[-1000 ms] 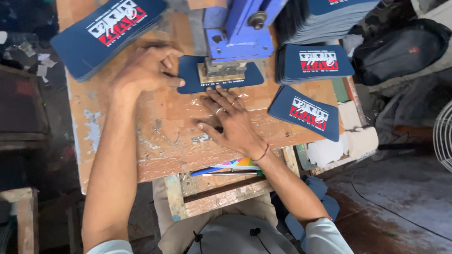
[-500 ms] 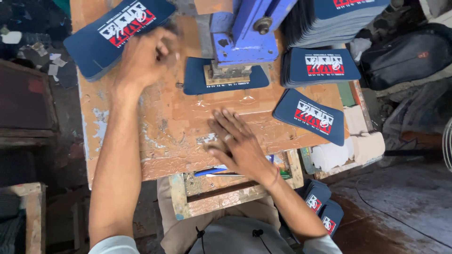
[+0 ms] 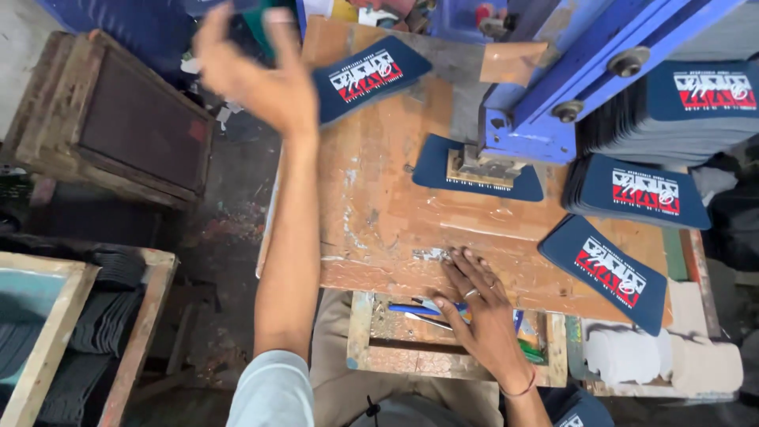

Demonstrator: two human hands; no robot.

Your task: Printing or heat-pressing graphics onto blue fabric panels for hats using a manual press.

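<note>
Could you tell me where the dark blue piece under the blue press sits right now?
In the head view, the dark blue piece lies flat on the wooden table, upper centre, partly under the blue press, left of the printed stacks.

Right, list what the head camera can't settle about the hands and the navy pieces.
- Left hand: motion-blurred; whether it grips anything is unclear.
- Navy piece under the press: its middle is hidden by the blue press.
- Right hand: fingers flat on the table edge; palm side unseen.
</note>
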